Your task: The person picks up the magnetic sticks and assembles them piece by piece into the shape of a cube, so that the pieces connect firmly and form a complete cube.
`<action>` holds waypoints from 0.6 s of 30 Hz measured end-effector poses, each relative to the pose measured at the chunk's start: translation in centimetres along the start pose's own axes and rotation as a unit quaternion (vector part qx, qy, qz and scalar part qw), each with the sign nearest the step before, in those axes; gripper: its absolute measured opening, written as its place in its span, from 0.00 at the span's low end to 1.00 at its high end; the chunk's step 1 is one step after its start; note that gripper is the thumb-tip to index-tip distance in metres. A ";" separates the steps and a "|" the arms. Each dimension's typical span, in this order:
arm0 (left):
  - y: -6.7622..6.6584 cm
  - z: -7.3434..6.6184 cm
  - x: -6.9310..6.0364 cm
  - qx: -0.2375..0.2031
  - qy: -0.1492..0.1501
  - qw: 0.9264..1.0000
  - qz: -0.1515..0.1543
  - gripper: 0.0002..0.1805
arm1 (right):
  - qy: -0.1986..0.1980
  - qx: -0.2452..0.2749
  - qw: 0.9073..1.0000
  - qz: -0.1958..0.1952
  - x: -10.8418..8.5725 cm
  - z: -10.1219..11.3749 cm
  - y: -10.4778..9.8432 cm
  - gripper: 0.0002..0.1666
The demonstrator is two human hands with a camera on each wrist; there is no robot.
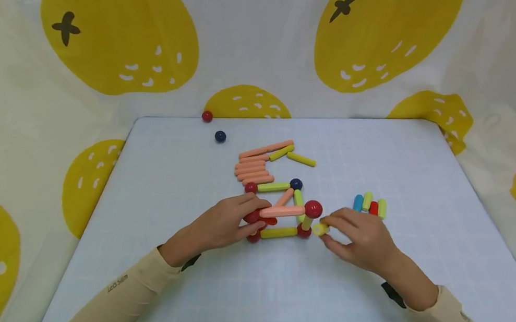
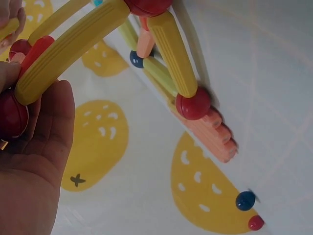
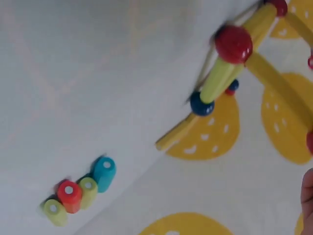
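A frame of magnetic sticks and balls stands mid-table, with red balls at several corners and a dark blue ball (image 1: pixel 296 184) at the back. My left hand (image 1: pixel 220 222) holds its raised front-left corner. In the left wrist view, thumb and fingers are around a red ball (image 2: pixel 11 115) with a yellow stick (image 2: pixel 73 49) joined to it. A salmon stick (image 1: pixel 282 212) runs from that corner to a raised red ball (image 1: pixel 313 209). Just right of the frame, my right hand (image 1: pixel 365 240) pinches a short yellow stick (image 1: pixel 320 229) end-on. Only a fingertip (image 3: pixel 307 196) shows in the right wrist view.
Behind the frame lie salmon sticks (image 1: pixel 250 168) in a row and a loose yellow stick (image 1: pixel 301 159). Short pieces stand beyond my right hand, among them a blue stick (image 3: pixel 104 174) and a red stick (image 3: pixel 69 196). A loose blue ball (image 1: pixel 220 136) and red ball (image 1: pixel 207 116) sit at the back.
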State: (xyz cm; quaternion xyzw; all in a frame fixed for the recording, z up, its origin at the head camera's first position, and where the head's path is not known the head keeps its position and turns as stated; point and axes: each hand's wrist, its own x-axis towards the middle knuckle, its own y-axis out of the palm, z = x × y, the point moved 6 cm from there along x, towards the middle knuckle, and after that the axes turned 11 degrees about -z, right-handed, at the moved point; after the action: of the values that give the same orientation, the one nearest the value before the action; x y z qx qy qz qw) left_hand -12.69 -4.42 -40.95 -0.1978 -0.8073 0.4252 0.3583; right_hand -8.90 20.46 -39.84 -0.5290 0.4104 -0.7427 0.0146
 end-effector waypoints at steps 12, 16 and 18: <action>0.4 0.1 -0.1 -0.007 0.001 1.000 -0.001 0.26 | 0.062 -0.147 0.972 0.175 -1.4 3.0 5.4 0.23; 0.3 0.2 -0.2 -0.013 -0.003 1.000 -0.002 0.26 | 0.075 -0.159 0.967 0.185 -1.2 3.2 5.8 0.23; 0.2 0.2 -0.2 -0.021 -0.007 1.000 0.000 0.24 | 0.079 -0.165 0.965 0.189 -1.0 3.4 5.9 0.22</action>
State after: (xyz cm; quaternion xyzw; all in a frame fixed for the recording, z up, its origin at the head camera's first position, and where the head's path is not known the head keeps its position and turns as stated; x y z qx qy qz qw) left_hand -12.72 -4.53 -41.28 -0.2027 -0.8187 0.4094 0.3480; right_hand -8.21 14.99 -44.01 -0.3765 0.6199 -0.6876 0.0351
